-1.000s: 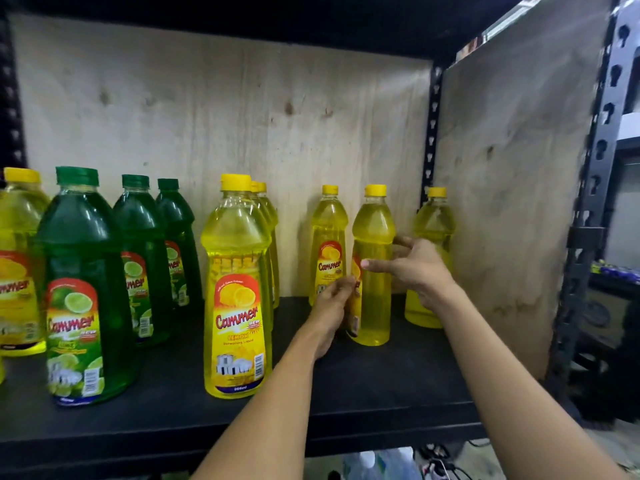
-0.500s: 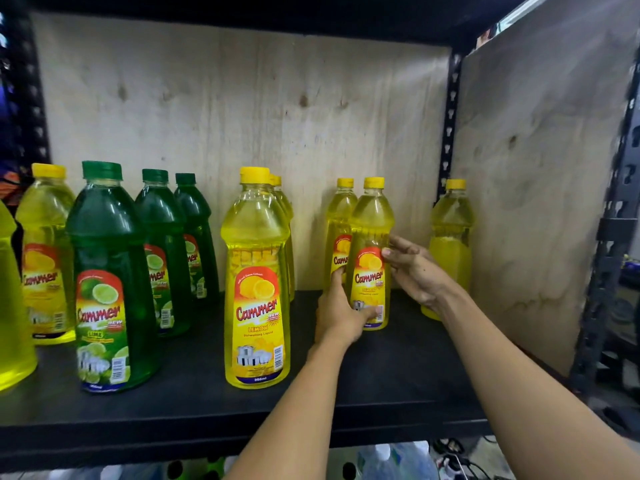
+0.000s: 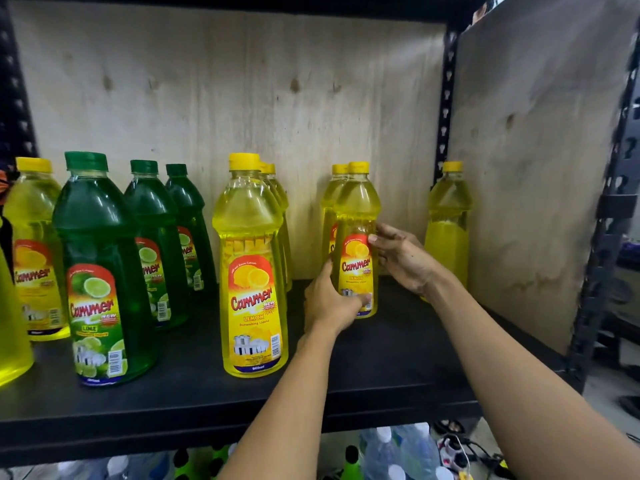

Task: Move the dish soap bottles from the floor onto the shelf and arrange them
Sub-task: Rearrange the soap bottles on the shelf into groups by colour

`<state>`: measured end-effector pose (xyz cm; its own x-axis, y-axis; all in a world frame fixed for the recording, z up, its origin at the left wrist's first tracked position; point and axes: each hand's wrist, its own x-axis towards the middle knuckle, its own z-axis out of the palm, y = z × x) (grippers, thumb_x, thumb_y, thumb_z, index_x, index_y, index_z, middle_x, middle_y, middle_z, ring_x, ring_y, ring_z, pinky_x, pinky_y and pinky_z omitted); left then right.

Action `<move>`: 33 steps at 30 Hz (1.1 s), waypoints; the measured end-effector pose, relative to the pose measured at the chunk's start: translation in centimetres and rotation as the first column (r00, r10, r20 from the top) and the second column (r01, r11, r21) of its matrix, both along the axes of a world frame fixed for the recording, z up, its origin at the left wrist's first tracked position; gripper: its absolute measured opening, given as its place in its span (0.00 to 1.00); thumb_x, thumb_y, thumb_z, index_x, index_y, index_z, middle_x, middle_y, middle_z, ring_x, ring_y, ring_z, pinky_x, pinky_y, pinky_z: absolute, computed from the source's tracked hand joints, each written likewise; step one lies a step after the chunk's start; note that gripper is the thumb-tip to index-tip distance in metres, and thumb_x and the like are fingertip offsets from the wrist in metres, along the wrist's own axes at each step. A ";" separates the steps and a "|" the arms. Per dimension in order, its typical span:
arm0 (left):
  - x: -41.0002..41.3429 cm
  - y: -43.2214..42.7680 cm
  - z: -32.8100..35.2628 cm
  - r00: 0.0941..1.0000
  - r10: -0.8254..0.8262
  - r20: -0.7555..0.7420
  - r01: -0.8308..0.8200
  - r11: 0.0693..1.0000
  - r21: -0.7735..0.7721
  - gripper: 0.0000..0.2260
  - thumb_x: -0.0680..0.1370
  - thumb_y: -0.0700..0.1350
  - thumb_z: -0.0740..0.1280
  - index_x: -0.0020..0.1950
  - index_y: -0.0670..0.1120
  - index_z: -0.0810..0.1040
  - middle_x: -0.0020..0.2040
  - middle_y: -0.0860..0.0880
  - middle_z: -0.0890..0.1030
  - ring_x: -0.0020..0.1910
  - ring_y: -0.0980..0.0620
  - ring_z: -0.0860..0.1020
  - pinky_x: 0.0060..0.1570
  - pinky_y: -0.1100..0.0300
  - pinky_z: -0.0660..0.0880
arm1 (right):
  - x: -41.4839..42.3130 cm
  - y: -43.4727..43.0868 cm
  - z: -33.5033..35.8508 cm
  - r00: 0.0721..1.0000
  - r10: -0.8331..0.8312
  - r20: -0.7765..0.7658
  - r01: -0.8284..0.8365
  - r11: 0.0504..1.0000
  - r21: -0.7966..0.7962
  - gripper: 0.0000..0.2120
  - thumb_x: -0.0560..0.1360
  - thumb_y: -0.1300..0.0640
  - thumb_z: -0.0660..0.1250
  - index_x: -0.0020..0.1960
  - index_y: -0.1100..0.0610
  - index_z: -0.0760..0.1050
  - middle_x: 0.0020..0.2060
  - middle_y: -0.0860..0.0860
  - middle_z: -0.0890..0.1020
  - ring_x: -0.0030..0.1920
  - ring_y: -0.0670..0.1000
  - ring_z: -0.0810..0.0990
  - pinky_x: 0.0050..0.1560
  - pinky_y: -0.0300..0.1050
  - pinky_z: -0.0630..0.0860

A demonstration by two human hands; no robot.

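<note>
A yellow lemon soap bottle [image 3: 356, 216] stands upright on the black shelf [image 3: 398, 351], label facing me, directly in front of another yellow bottle [image 3: 330, 199]. My left hand [image 3: 329, 303] grips its lower left side. My right hand [image 3: 401, 258] touches its right side at label height. One more yellow bottle [image 3: 448, 223] stands alone near the right wall. A row of yellow bottles [image 3: 251, 265] stands in the middle and a row of green lime bottles [image 3: 100, 271] to its left.
Further yellow bottles [image 3: 34, 244] stand at the far left. Plywood panels [image 3: 540, 168] close the back and right side. Black metal uprights [image 3: 609, 220] frame the shelf. Clear bottles [image 3: 398, 452] and cables lie below.
The held yellow bottle was turned so its label faces me and shifted left in front of the rear bottle. Both hands stayed on it.
</note>
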<state>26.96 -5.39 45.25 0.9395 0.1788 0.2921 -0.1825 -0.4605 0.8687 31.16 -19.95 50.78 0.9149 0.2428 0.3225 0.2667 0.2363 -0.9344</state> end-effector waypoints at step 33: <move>-4.0 -2.6 0.8 0.579 -0.807 -0.114 0.676 0.553 -0.487 0.29 0.66 0.52 0.80 0.65 0.53 0.77 0.63 0.52 0.82 0.69 0.50 0.73 0.74 0.49 0.62 | -9.3 -9.4 2.5 0.992 0.095 0.087 -0.077 0.979 -0.190 0.32 0.63 0.59 0.79 0.65 0.64 0.76 0.59 0.62 0.82 0.59 0.60 0.82 0.55 0.53 0.81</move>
<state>22.98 -8.01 46.10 0.7979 -0.5999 0.0586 -0.0203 0.0705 0.9973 21.85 -29.35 53.25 0.8552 0.3829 0.3493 0.3429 0.0872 -0.9353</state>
